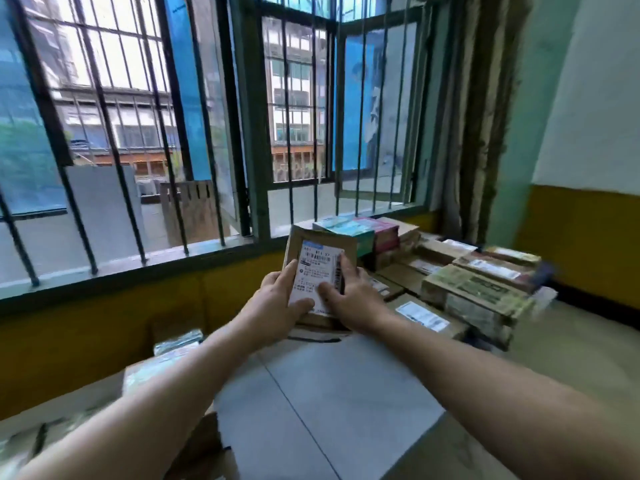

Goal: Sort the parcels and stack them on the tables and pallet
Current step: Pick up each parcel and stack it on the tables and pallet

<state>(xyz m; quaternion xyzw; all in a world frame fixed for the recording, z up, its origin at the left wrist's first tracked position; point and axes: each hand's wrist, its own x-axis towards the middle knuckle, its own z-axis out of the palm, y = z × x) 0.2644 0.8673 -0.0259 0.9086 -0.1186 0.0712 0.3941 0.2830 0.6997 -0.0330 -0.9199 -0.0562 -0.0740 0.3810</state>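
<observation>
Parcel (325,239) of brown cardboard, held up at chest height between both hands, tilted with its white shipping label (313,268) facing the camera. The left hand (277,299) grips its left edge, the fingers curled round the side and the thumb lying across the lower part of the label. The right hand (355,296) grips the right edge the same way, thumb pressed on the label near its barcode and fingers wrapped behind. Both bare forearms reach in from the bottom of the view.

Just behind the held parcel stands a short row of coloured boxes (353,230), teal and pink, close under the window sill. To their right lies a spread of stacked parcels (478,296), mostly brown and flat, several with white labels on top; they sit low, and whether a pallet lies under them cannot be told. At the lower left, more parcels (176,341) wrapped in shiny plastic rest on flattened cardboard, blurred.

Below the arms runs a floor (311,403) of pale grey tiles. A barred window (138,133) with a green frame fills the back, with buildings outside. A striped curtain (485,116) hangs at its right end. The wall (581,244) is yellow low down and pale green and white above.
</observation>
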